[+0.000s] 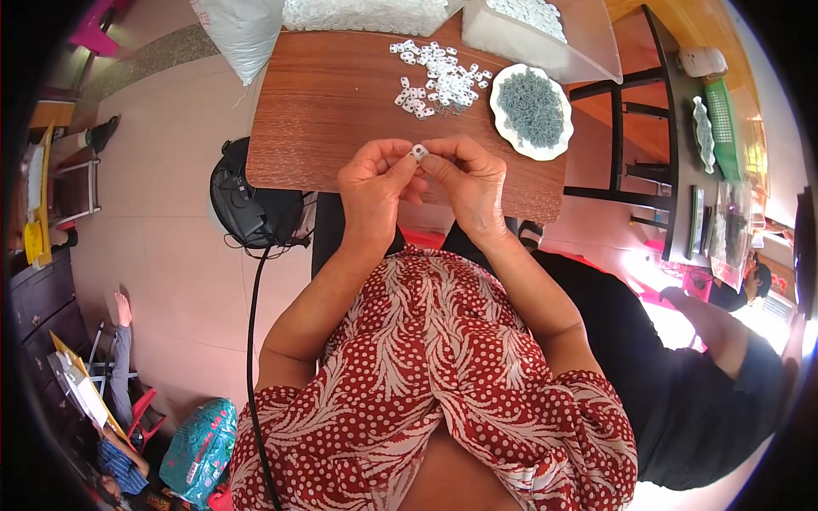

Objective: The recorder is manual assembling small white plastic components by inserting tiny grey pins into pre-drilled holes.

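Observation:
Between my two hands, over the near edge of the brown wooden table (315, 111), is a small white plastic piece with a dark hole (418, 151). My left hand (375, 180) pinches it from the left with thumb and forefinger. From the other side my right hand (469, 183) closes thumb and forefinger on the same piece. Beyond my fingers lies a loose pile of similar white plastic pieces (452, 81). A white scalloped dish (556, 146) at the right holds many small grey metal parts (533, 106), too fine to name surely.
Two clear bins (366, 17) (545, 55) of white pieces stand at the table's far side. A white sack (243, 38) is at far left. A black backpack (247, 200) sits left of the table, with a black cable (253, 341). Other people sit at both sides.

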Motion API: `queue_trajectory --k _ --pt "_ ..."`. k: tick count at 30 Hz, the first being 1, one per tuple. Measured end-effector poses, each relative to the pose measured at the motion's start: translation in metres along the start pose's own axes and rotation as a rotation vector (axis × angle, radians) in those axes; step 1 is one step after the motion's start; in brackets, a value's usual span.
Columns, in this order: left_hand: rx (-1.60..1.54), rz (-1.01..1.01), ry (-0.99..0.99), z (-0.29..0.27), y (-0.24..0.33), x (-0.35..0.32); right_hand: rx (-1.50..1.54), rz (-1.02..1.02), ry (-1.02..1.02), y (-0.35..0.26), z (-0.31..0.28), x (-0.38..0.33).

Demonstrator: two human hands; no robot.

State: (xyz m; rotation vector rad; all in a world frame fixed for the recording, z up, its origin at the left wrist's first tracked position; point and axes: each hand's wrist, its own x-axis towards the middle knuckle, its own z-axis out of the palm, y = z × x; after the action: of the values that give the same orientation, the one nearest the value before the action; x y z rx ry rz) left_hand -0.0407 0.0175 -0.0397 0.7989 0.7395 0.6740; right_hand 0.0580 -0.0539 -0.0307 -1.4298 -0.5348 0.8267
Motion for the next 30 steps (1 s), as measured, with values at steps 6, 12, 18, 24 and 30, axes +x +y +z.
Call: queue_trajectory --k 6,12,18,24,30 --pt "0.012 -0.01 -0.069 -0.002 0.002 0.002 -0.114 -0.132 -0.018 0.008 -0.005 0.0" --pt "0.013 -0.028 -0.088 -0.001 -0.001 0.001 -0.249 -0.256 -0.001 0.012 -0.005 -0.004" --pt "0.01 0.005 -0.081 0.0 0.0 -0.001 -0.159 -0.116 -0.016 0.009 -0.005 -0.006" --pt "-0.038 -0.022 -0.033 0.002 -0.002 0.002 -0.356 -0.323 -0.034 0.015 -0.006 -0.005" --pt "-0.051 -0.063 -0.047 0.005 0.002 0.0 -0.477 -0.463 0.059 0.013 -0.008 -0.004"
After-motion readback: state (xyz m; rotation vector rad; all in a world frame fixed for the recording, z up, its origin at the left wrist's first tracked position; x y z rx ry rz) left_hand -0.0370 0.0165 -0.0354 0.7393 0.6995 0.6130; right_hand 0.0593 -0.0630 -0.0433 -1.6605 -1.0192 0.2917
